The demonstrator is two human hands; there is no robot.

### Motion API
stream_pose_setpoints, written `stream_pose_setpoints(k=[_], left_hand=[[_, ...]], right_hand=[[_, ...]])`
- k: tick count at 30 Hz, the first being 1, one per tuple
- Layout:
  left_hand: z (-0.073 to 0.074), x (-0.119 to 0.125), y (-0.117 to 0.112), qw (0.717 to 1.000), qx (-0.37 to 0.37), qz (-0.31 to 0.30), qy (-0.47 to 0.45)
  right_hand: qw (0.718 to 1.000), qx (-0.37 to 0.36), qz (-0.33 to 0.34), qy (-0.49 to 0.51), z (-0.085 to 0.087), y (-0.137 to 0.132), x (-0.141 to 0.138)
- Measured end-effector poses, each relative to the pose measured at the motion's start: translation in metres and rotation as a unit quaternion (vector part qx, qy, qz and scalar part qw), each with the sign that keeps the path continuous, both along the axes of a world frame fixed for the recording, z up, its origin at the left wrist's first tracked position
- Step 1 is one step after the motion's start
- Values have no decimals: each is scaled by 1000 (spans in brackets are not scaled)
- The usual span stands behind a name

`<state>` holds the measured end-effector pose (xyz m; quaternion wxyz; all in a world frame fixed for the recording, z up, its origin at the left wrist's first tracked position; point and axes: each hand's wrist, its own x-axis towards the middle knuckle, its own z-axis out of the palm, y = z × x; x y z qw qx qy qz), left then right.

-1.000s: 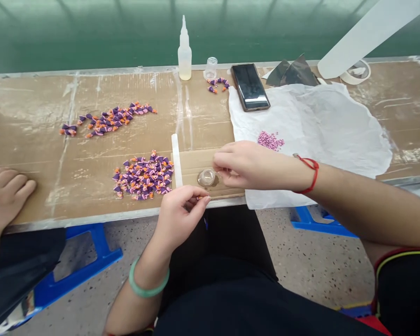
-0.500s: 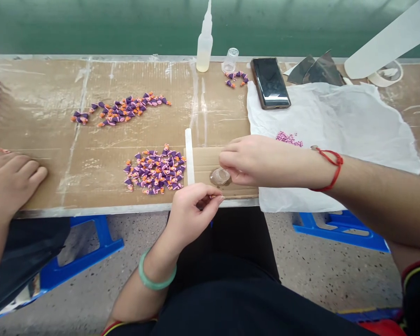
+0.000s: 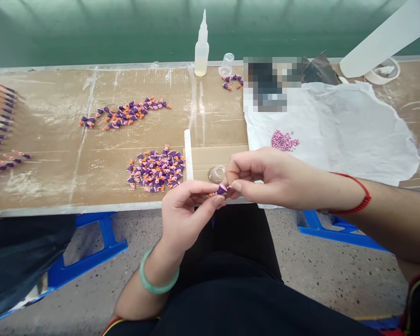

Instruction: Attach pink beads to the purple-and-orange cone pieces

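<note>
My left hand [image 3: 187,210] pinches a small purple, pink and orange figurine [image 3: 221,189] between thumb and forefinger, over the table's front edge. My right hand [image 3: 266,179] is closed in a pinch right beside it, with a tiny pink piece [image 3: 230,186] at the fingertips. Whether that piece touches the figurine I cannot tell. Just behind the fingers lies a small clear round dish [image 3: 217,174] on a cardboard piece [image 3: 210,156]. Left of a white strip [image 3: 188,154] is a pile of similar figurines [image 3: 156,170]. A heap of tiny pink pieces [image 3: 283,141] lies on white cloth-like sheeting [image 3: 353,126].
Behind stand a dropper bottle [image 3: 202,53] and a clear cap [image 3: 227,64]. More figurines lie in a second group [image 3: 126,113] and in a row [image 3: 3,112] at far left. A tape roll [image 3: 383,74] sits at back right, near a blurred patch. Blue stools [image 3: 108,233] stand below.
My right hand has drawn back from the clear dish towards me, meeting the figurine in my left hand. Another person's hand at the left has gone out of view.
</note>
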<state>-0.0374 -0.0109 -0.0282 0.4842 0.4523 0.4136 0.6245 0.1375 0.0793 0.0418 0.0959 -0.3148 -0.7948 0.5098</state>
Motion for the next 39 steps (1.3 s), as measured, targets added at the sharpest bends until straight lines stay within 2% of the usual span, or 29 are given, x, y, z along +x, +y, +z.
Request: stream_pose_setpoints(k=[7,15,21,31,39], left_hand=[[4,3,-5,999,33,-1,5],[3,5,-9,994,71,30,78],[6,7,-12,990,97,30,92],[5,11,-15,990,115,49,71],[5,12,-15,992,124,22,12]], right_hand=[[1000,11,-5,16,5,-6,4],[999,37,-1,25,9,-11,7],[998,55,7,24,15,-16,8],[989,140,23,42,18,-23,6],[981,186,29,46,20,-28,5]])
